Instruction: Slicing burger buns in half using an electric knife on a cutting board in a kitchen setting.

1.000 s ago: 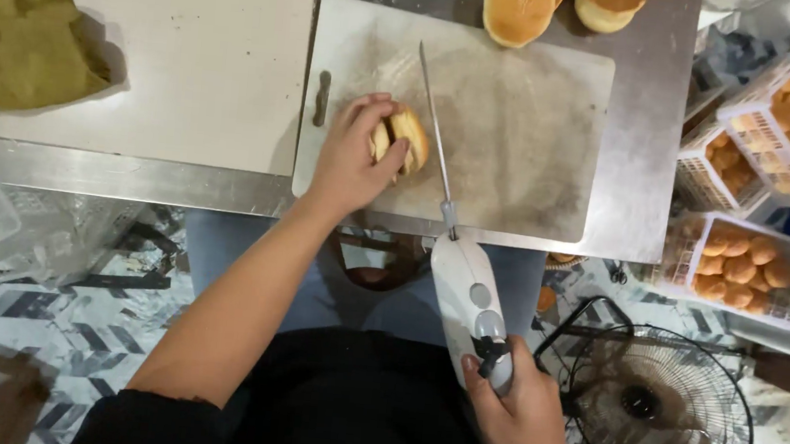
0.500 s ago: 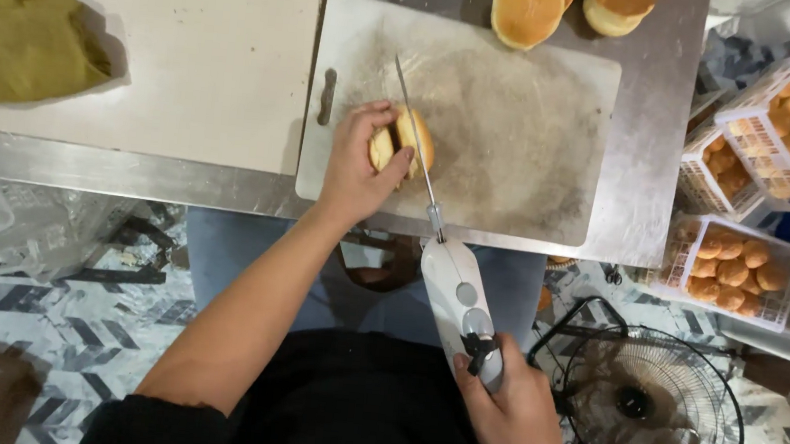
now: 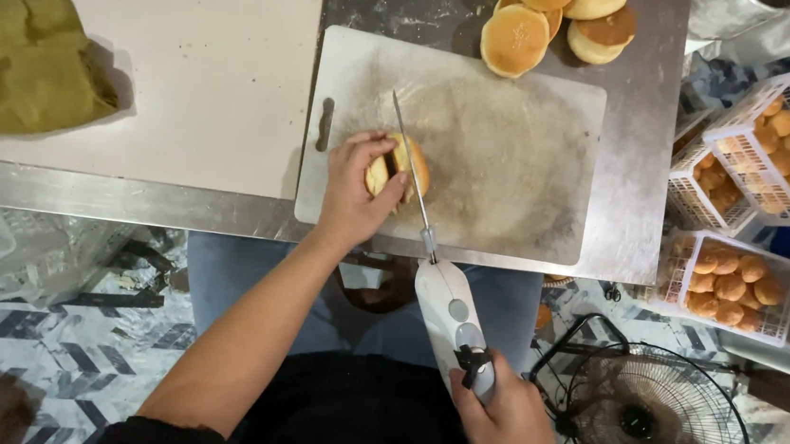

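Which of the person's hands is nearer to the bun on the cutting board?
The left hand. It grips the bun on the cutting board. The right hand is well back from the board, holding the white handle of the electric knife, whose blade reaches the bun.

Left hand (image 3: 352, 194) curled forward, right hand (image 3: 510, 432) clenched near body

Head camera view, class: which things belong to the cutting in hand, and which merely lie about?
In use: bun, electric knife, cutting board, left hand, right hand.
Lying about: green cloth, floor fan, baskets of buns.
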